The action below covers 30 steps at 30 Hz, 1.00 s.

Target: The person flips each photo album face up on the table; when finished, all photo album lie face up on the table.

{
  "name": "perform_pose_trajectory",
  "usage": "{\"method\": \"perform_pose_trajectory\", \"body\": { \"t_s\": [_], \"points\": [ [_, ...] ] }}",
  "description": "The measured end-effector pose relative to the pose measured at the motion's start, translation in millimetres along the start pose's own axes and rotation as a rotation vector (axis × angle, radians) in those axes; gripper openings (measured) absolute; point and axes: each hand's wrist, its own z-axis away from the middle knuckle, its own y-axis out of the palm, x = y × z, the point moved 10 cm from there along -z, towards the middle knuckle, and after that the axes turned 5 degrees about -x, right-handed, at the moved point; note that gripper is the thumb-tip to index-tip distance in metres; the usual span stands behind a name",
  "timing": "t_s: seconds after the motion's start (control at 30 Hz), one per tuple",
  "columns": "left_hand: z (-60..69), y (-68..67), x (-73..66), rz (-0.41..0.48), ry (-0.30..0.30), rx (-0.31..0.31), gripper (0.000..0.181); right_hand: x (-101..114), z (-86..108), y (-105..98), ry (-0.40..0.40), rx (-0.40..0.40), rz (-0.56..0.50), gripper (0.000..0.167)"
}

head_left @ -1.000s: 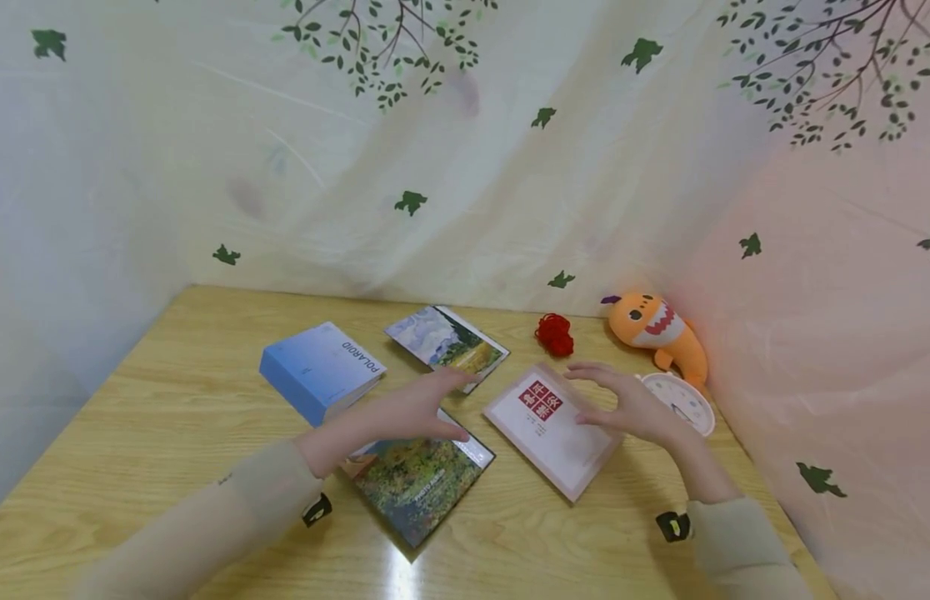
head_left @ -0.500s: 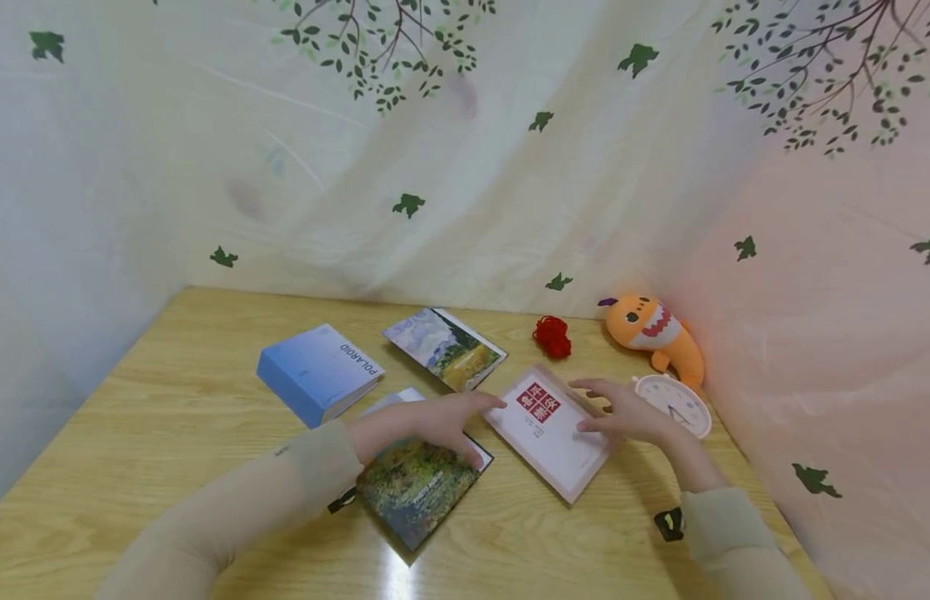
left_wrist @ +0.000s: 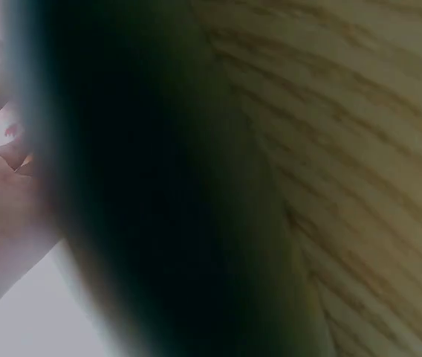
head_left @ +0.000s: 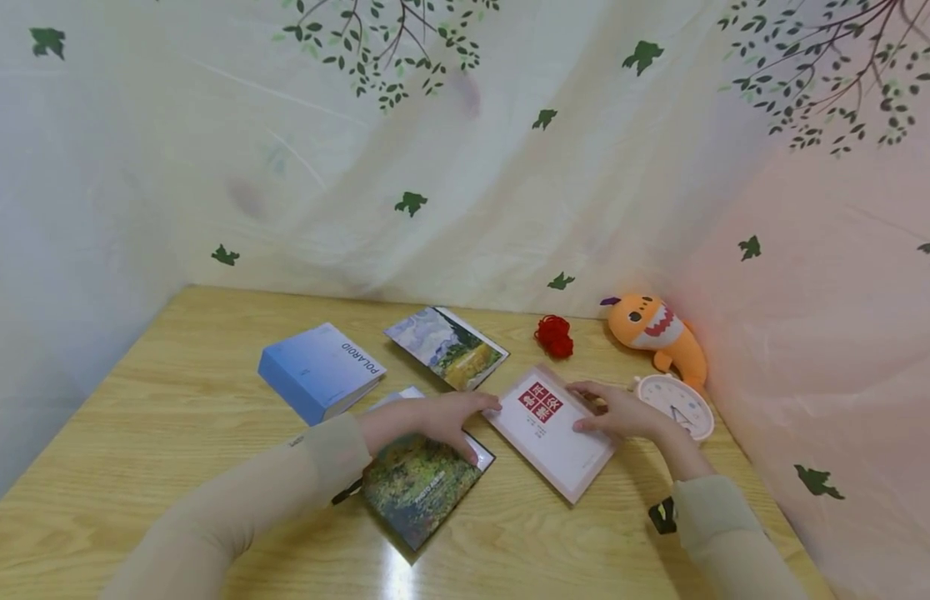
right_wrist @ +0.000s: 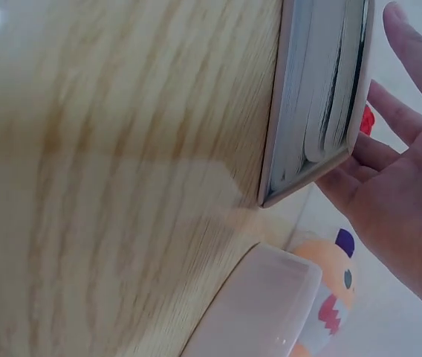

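Observation:
A pale pink book [head_left: 558, 442] with a red square of characters lies flat at the table's middle right. My right hand [head_left: 622, 414] is at its right edge, fingers spread; in the right wrist view the fingers [right_wrist: 378, 152] meet the edge of its cover, above thick layered pages. My left hand [head_left: 450, 417] reaches over an album with a garden painting [head_left: 427, 487], hiding part of it. Its fingertips come to the pink book's left corner; whether they touch it I cannot tell. A dark blurred edge fills much of the left wrist view.
Behind the hands lie a blue POLAROID album [head_left: 318, 371] and a landscape-painted album [head_left: 446, 346]. Red yarn [head_left: 554, 336], an orange shark plush [head_left: 660, 329] and a pink clock [head_left: 678, 404] stand at the back right. Fabric walls border the wooden table [head_left: 172, 400].
My left hand has moved right and slightly forward, from above the painted album to the pink book's left corner. The right hand has settled closer to the book's right edge.

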Motion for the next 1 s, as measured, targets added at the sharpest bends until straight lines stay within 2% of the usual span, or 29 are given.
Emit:
{"method": "perform_pose_trajectory", "body": {
  "t_s": [0.3,0.57,0.8,1.0],
  "points": [
    [-3.4,2.8,7.0,-0.014,-0.011,0.026,0.084,0.9,-7.3,-0.8,0.004,0.005,-0.037,0.069],
    [0.7,-0.5,-3.9,-0.012,0.019,0.032,0.082,3.3,-8.9,-0.1,-0.011,0.0,-0.05,0.066],
    [-2.3,3.2,1.8,-0.023,-0.033,0.047,0.082,6.4,-11.0,-0.8,-0.004,0.005,-0.091,0.064],
    [-1.1,4.1,2.3,-0.027,-0.052,0.053,0.079,6.8,-13.6,-3.4,-0.02,0.005,-0.114,0.062]
  ]
}}
